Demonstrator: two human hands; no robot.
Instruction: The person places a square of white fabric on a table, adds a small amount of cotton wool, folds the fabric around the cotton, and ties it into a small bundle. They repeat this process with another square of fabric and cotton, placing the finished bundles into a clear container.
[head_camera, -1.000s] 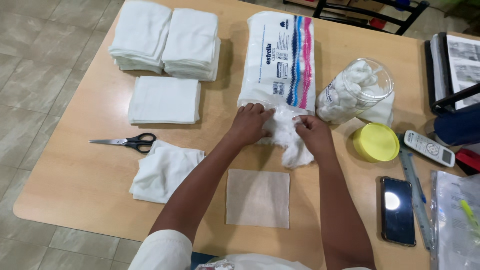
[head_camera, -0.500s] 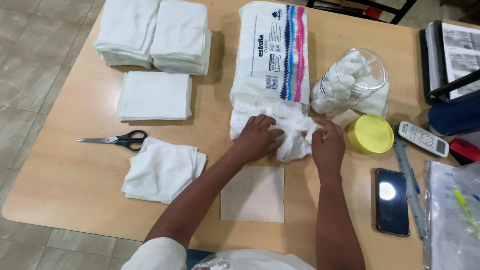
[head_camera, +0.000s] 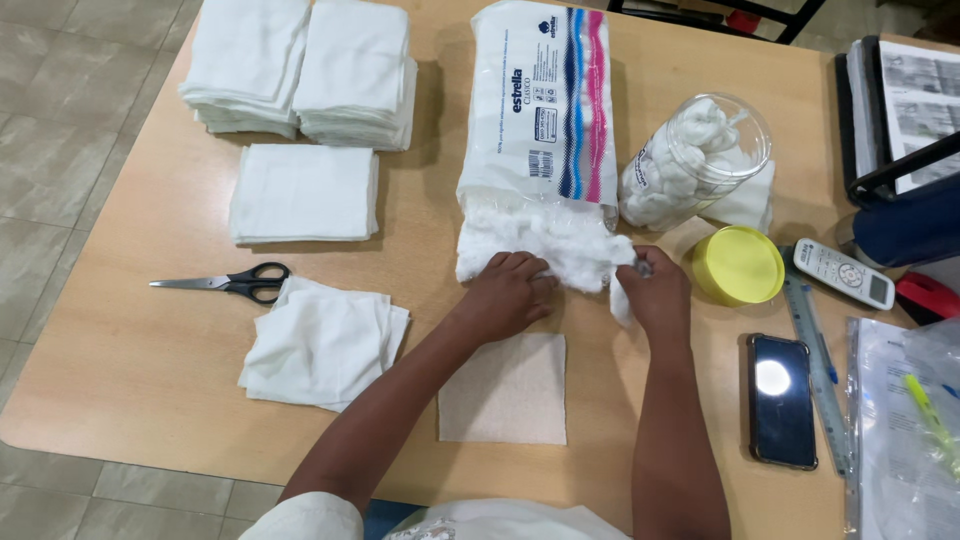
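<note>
A long plastic bag of cotton wool (head_camera: 545, 110) lies on the wooden table (head_camera: 150, 330), its open end toward me with white cotton (head_camera: 540, 240) spilling out. My left hand (head_camera: 510, 295) presses down on the spilled cotton. At the cotton's right edge, my right hand (head_camera: 655, 295) pinches a tuft of it. A single square of thin gauze (head_camera: 505, 390) lies flat just below both hands.
Two stacks of folded white cloths (head_camera: 300, 65) and a flat pile (head_camera: 305, 192) sit at the back left. Scissors (head_camera: 225, 283) and loose cloths (head_camera: 320, 342) lie left. A jar of cotton balls (head_camera: 695, 160), yellow lid (head_camera: 738, 265), remote (head_camera: 843, 272), phone (head_camera: 780, 400) and ruler (head_camera: 815, 350) lie right.
The view shifted up the table. Both hands came a little toward me, dragging more cotton out of the bag; my right hand now pinches a tuft at the right edge.
</note>
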